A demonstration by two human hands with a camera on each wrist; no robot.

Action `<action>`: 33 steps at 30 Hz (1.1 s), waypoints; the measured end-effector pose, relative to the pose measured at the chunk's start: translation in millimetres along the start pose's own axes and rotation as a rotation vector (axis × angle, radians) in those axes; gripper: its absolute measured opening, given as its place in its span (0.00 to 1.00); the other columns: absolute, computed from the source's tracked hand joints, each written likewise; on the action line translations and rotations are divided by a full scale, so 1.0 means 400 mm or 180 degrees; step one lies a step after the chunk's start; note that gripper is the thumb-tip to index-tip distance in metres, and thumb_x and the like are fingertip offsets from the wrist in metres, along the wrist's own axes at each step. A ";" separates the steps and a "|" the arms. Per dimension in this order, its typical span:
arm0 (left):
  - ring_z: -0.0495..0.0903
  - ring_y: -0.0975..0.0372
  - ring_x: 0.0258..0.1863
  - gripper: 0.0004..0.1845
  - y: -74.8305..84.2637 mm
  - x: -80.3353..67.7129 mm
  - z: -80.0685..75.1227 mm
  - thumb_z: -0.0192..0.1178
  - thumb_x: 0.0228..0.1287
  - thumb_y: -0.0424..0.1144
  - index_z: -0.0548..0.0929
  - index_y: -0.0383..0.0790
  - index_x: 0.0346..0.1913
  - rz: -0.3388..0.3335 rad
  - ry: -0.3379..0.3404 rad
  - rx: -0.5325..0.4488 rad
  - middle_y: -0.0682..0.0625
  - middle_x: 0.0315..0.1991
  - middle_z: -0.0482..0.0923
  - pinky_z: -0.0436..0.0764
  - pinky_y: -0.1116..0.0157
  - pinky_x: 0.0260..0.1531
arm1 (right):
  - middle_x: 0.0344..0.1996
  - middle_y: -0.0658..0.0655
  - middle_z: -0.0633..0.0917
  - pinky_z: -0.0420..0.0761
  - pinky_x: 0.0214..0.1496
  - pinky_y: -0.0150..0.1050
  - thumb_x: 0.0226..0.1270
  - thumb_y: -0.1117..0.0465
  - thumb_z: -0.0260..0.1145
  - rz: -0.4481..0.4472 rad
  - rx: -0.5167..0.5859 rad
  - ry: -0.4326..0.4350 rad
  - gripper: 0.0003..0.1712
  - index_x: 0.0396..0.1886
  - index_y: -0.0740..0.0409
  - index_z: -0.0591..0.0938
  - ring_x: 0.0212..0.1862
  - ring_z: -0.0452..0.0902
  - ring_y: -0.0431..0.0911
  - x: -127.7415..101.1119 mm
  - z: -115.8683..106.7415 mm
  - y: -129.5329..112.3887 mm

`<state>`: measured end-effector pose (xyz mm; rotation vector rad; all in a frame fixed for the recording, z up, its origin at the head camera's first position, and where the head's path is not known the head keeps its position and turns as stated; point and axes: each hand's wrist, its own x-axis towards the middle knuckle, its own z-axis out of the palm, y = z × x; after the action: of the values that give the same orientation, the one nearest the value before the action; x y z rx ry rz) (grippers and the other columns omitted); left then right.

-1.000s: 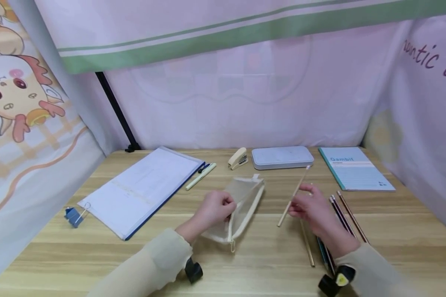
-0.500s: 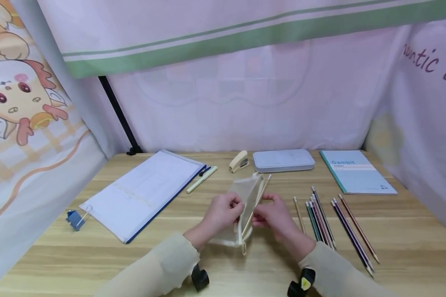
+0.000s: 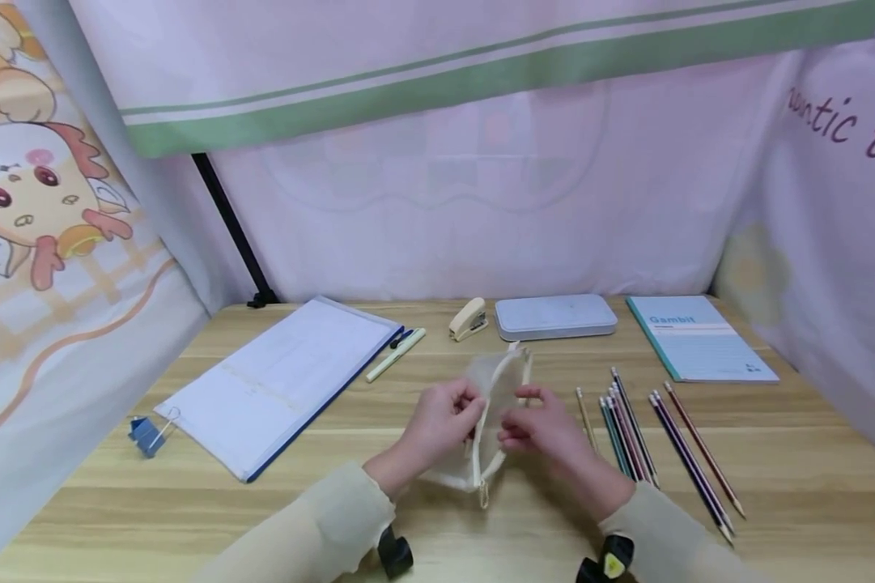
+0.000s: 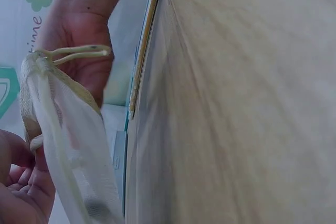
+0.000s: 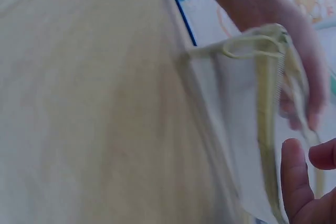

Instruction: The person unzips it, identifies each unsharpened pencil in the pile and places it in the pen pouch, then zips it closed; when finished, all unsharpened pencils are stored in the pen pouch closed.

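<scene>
A see-through mesh pouch (image 3: 499, 376) with a cream zipper is held just above the wooden table (image 3: 772, 486), its zipper pull hanging toward me. My left hand (image 3: 444, 417) grips the pouch's left side. My right hand (image 3: 542, 429) pinches its right edge at the open mouth. In the left wrist view the pouch (image 4: 73, 145) hangs between my left fingers (image 4: 18, 187) and my right hand (image 4: 79, 30). In the right wrist view the pouch (image 5: 231, 119) sits in front of my right fingertips (image 5: 296, 182). No pencil shows in either hand. Several loose pencils (image 3: 630, 429) lie to the right.
A blue-edged folder of papers (image 3: 284, 372) and a pen (image 3: 396, 354) lie at left, with a binder clip (image 3: 146, 433) near the left edge. At the back are a stapler (image 3: 469, 317), a grey tin case (image 3: 556, 314) and a teal notebook (image 3: 699, 336). Fabric walls enclose the table.
My right hand carried a pencil from the right over to the pouch and slid it in along the open zipper. Now both hands hold the pouch and the pencil is out of sight.
</scene>
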<state>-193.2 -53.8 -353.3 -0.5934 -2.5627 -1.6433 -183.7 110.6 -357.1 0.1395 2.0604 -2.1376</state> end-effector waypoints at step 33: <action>0.73 0.65 0.16 0.07 -0.032 0.003 -0.029 0.53 0.59 0.27 0.76 0.25 0.37 -0.0793 -0.0035 -0.1032 0.52 0.17 0.74 0.75 0.72 0.18 | 0.26 0.56 0.79 0.81 0.28 0.36 0.59 0.67 0.62 -0.0252 -0.2259 -0.0215 0.18 0.45 0.75 0.72 0.27 0.78 0.43 -0.017 -0.410 0.007</action>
<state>-200.7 -68.3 -359.1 -0.3026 -2.4774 -2.1653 -184.6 274.5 -365.2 -0.1071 2.6595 -1.2958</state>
